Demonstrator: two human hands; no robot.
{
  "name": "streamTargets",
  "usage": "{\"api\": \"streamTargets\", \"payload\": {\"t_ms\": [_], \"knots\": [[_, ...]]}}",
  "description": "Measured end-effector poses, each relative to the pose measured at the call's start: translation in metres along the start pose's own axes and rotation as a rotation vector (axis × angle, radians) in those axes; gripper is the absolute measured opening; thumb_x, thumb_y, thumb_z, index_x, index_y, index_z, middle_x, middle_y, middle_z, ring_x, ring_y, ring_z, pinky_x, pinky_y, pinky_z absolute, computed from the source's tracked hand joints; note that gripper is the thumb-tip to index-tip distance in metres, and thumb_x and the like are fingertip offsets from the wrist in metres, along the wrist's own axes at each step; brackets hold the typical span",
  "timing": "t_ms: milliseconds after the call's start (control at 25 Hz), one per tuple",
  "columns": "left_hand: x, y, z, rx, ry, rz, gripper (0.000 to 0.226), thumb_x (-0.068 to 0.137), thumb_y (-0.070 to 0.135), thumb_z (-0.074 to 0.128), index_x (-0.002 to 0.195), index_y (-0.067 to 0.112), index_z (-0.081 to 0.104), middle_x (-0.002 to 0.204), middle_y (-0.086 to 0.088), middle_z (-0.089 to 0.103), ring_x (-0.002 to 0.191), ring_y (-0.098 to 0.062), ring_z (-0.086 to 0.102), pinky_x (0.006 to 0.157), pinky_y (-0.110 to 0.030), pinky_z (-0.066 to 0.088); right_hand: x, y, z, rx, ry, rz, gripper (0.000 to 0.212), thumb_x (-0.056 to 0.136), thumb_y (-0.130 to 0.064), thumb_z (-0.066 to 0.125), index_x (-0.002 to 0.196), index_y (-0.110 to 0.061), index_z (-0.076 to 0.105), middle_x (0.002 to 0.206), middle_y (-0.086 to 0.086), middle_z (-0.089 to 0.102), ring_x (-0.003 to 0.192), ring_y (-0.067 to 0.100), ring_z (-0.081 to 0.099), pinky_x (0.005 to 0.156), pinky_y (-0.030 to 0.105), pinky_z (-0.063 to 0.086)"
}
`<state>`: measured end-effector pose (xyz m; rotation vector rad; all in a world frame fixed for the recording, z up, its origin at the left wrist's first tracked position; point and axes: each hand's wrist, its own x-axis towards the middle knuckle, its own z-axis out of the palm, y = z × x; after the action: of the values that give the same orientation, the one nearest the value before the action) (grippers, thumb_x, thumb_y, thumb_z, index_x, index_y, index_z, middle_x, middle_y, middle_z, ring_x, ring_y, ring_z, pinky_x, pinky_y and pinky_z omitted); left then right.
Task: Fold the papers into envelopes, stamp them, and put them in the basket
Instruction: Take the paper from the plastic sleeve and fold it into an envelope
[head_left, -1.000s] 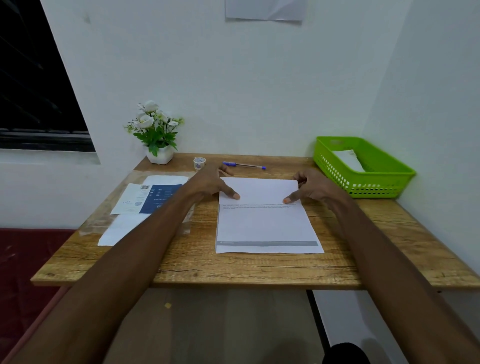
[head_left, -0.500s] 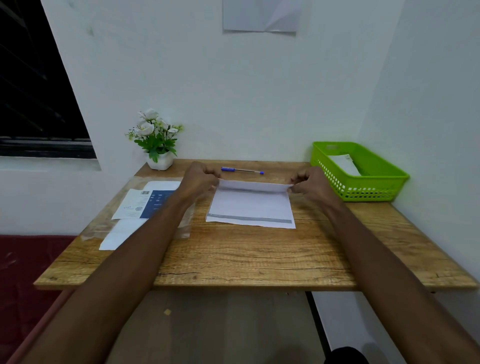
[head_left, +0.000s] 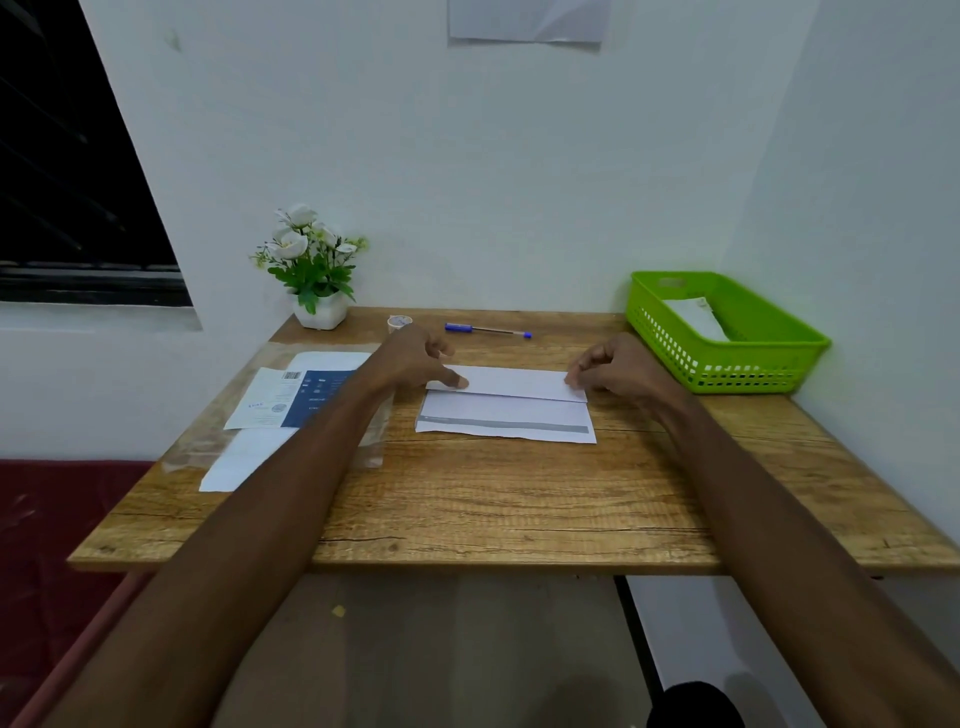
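Observation:
A white paper (head_left: 506, 410) lies folded on the wooden table (head_left: 519, 493), its far flap laid toward me over the lower part, which bears a grey stripe. My left hand (head_left: 415, 358) holds the flap's left corner with the thumb on top. The flap's right corner is pinched by my right hand (head_left: 618, 371), fingers curled. A green basket (head_left: 727, 358) stands at the far right with a folded white envelope (head_left: 696, 317) inside. A small round stamp (head_left: 399, 323) sits at the back, just beyond my left hand.
A blue pen (head_left: 485, 329) lies at the back centre. A white pot of flowers (head_left: 317, 270) stands at the back left. A plastic sleeve with loose sheets and a blue-printed leaflet (head_left: 296, 397) lies on the left. Walls close the back and right.
The paper has been folded in stages: first its near part went up and away, then the top flap came down toward me. My hands moved from its middle to the far corners.

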<state>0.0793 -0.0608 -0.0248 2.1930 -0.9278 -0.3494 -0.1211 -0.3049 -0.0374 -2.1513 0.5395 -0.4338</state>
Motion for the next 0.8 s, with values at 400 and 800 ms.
{"api": "streamTargets", "payload": {"t_ms": [400, 800], "knots": [[0.004, -0.004, -0.006, 0.037, -0.073, 0.026, 0.071, 0.063, 0.027, 0.098, 0.126, 0.010, 0.072, 0.137, -0.006, 0.067, 0.128, -0.023, 0.058, 0.106, -0.039, 0.049, -0.002, -0.007, -0.004, -0.116, -0.111, 0.034, 0.046, 0.069, -0.009, 0.093, 0.111, -0.005, 0.076, 0.087, 0.000, 0.067, 0.077, 0.009, 0.059, 0.063, 0.018, 0.045], [-0.010, -0.002, -0.014, -0.295, 0.057, 0.191, 0.026, 0.066, 0.010, 0.095, 0.086, 0.011, 0.078, 0.089, -0.007, 0.079, 0.084, -0.019, 0.071, 0.068, -0.027, 0.058, -0.011, -0.018, -0.007, -0.055, -0.026, -0.079, 0.052, 0.060, 0.010, 0.090, 0.106, -0.003, 0.071, 0.100, 0.011, 0.075, 0.089, 0.019, 0.069, 0.080, 0.040, 0.058]]}}
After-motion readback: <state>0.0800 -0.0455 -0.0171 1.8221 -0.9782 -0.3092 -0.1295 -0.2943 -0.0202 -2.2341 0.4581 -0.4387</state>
